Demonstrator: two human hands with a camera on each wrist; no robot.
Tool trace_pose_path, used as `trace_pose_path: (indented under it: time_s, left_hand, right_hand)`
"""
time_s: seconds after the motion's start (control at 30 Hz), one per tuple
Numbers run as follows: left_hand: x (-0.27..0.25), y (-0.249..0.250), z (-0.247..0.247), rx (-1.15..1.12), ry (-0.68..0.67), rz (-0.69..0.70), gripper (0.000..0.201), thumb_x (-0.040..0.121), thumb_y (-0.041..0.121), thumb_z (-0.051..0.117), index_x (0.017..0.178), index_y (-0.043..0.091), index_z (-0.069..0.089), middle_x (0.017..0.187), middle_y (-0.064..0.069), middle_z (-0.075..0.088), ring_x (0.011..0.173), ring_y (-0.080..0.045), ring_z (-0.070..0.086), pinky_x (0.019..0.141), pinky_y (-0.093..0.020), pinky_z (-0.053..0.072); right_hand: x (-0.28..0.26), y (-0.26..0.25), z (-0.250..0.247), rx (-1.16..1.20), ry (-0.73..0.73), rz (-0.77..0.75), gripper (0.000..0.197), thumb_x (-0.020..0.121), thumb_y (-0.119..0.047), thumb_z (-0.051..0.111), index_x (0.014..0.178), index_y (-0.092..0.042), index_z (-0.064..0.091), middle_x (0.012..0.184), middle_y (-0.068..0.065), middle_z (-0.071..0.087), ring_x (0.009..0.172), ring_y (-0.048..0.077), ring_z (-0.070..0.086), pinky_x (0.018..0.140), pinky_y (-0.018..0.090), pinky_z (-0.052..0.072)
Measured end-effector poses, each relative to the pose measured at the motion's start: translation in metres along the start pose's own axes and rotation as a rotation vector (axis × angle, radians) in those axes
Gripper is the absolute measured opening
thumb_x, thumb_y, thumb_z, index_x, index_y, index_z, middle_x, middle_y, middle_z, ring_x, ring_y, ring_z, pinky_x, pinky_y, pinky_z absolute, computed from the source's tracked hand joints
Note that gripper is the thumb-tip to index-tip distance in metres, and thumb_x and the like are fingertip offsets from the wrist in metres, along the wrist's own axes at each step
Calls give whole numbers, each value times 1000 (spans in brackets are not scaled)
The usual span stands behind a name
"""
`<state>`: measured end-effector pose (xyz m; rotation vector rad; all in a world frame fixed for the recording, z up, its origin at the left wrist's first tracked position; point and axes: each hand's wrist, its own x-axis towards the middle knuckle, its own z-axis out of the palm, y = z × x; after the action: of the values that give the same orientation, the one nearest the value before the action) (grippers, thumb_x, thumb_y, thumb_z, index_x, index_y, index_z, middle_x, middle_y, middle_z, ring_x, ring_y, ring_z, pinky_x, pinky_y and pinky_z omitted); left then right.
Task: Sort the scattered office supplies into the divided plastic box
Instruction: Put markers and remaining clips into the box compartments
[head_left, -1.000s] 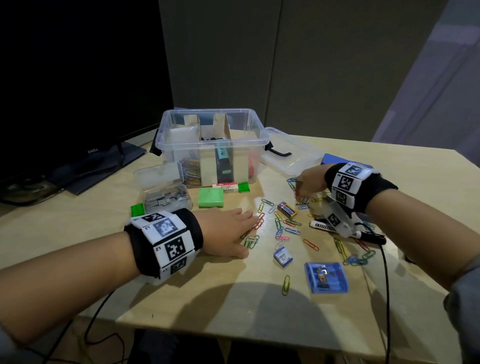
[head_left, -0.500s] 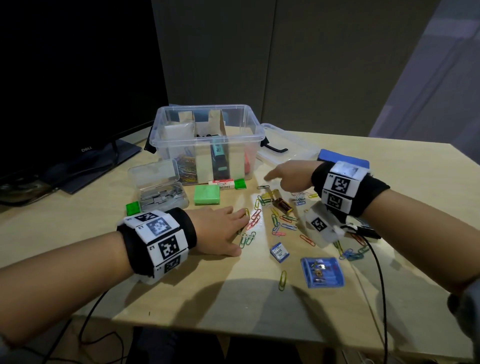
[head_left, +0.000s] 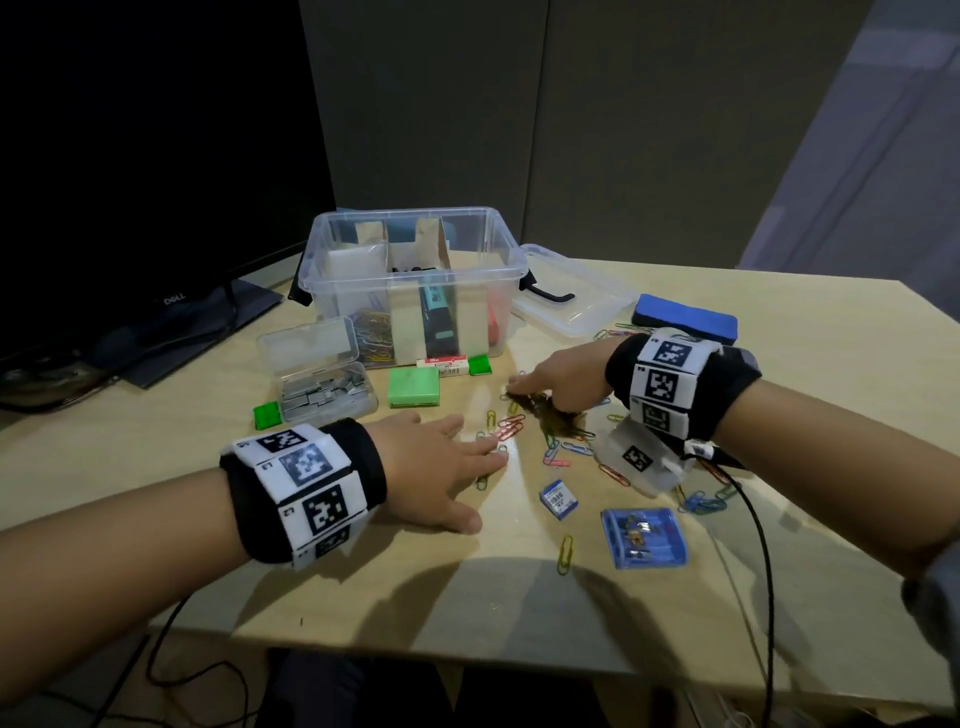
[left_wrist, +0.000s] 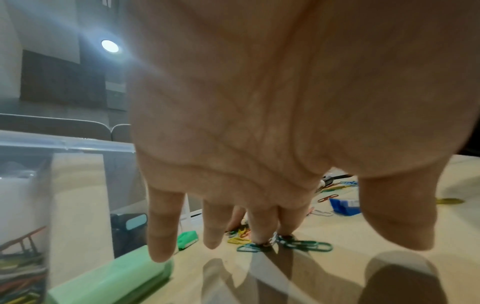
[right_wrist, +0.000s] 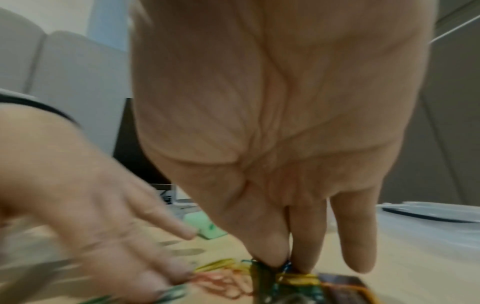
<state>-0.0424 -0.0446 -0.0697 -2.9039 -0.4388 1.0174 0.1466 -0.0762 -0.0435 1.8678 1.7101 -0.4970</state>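
The person's left hand (head_left: 441, 462) lies flat on the table (head_left: 363, 597), fingers straight and a little spread. Its fingertips (left_wrist: 261, 239) press down on a few green paper clips (left_wrist: 303, 245), most likely to drag them into one heap so they are easier to grab.

The right hand (head_left: 558, 382) reaches in from the other side. Its fingers are straight too, and they push a bunch of paper clips (head_left: 550, 415) toward the left hand. In the right wrist view the thumb and a finger sit close together on top of some clips, but that picture is blurry, so it may be a pinch or only a push.

The two hands work like two little brooms sweeping to the middle (one clip at a time would be slow).

The divided plastic box (head_left: 415, 239) stands open at the back of the table, just past the hands, so it is a short trip. Its left part already holds a pile of colored clips (head_left: 371, 338), and that looks like the place for this heap. Its lid (head_left: 576, 306) lies beside it on the right, out of the way.

More clips lie loose near the right wrist, next to a small blue case (head_left: 644, 538).
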Motion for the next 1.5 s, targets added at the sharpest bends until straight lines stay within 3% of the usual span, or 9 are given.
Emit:
trace_pose_path:
  time_s: [0.17, 0.23, 0.3, 0.37, 0.5, 0.6, 0.83, 1.2, 1.5]
  left_hand:
    - [9, -4, -3, 4, 115, 7, 72, 96, 62, 37, 154, 37, 4, 162, 10, 12, 148, -23, 17, 111, -47, 34]
    - [6, -7, -5, -110, 258, -3, 57, 94, 55, 47, 146, 38, 32, 140, 6, 51, 125, -21, 51, 94, -40, 49]
    - [4, -11, -9, -227, 427, -36, 37, 92, 44, 56, 126, 30, 55, 115, 6, 64, 101, -15, 61, 82, -35, 54]
    - [7, -17, -13, -278, 494, -95, 39, 86, 43, 65, 118, 21, 58, 112, 3, 64, 99, -16, 60, 83, -33, 52]
    - [24, -16, -21, -314, 341, -134, 93, 69, 51, 80, 145, 17, 38, 140, -2, 48, 125, -21, 47, 99, -32, 41]
    - [38, -13, -25, -306, 237, -141, 103, 64, 51, 84, 148, 21, 32, 137, -4, 46, 123, -24, 46, 100, -36, 42]
    - [54, -11, -36, -343, 231, -115, 76, 67, 34, 87, 131, 20, 49, 121, -4, 55, 106, -25, 54, 89, -36, 48]
    - [67, -24, -29, -439, 333, -47, 18, 77, 18, 79, 88, 17, 65, 84, 5, 60, 80, -15, 54, 67, -23, 37]
    - [63, -27, -26, -486, 268, -74, 21, 84, 36, 72, 82, 22, 56, 82, 6, 59, 81, -16, 55, 70, -27, 42]
  right_hand:
    - [-20, -20, 8, -72, -8, -163, 57, 95, -5, 38, 148, -26, 32, 110, 1, 50, 90, 17, 42, 72, 29, 36]
    - [-26, -19, 6, -3, -15, -190, 61, 93, -1, 41, 148, -28, 35, 106, -3, 50, 81, 11, 44, 63, 23, 33]
    - [-27, -14, 3, 116, 53, -197, 66, 88, 4, 43, 145, -28, 41, 117, -2, 58, 90, 5, 54, 75, 18, 41]
    - [-21, -5, -3, 213, 263, -171, 59, 87, 6, 40, 137, -22, 52, 131, 0, 59, 115, 11, 55, 94, 20, 38]
    - [2, 14, -23, 393, 877, -76, 32, 86, -1, 46, 101, -12, 71, 102, 3, 69, 98, 21, 62, 85, 24, 44]
    - [20, 25, -35, 309, 1043, -53, 27, 82, -5, 48, 105, -11, 63, 107, 7, 53, 103, 26, 50, 83, 31, 42]
    - [37, 27, -41, 33, 842, -103, 64, 87, -10, 53, 146, -25, 33, 152, 3, 34, 142, 24, 24, 110, 46, 29]
    - [56, 31, -46, 320, 810, -138, 42, 84, -11, 52, 125, -16, 57, 133, 4, 57, 146, 17, 18, 108, 45, 37]
    - [63, 31, -46, 299, 812, -116, 40, 88, -17, 53, 128, -18, 57, 139, 4, 53, 146, 20, 17, 109, 45, 37]
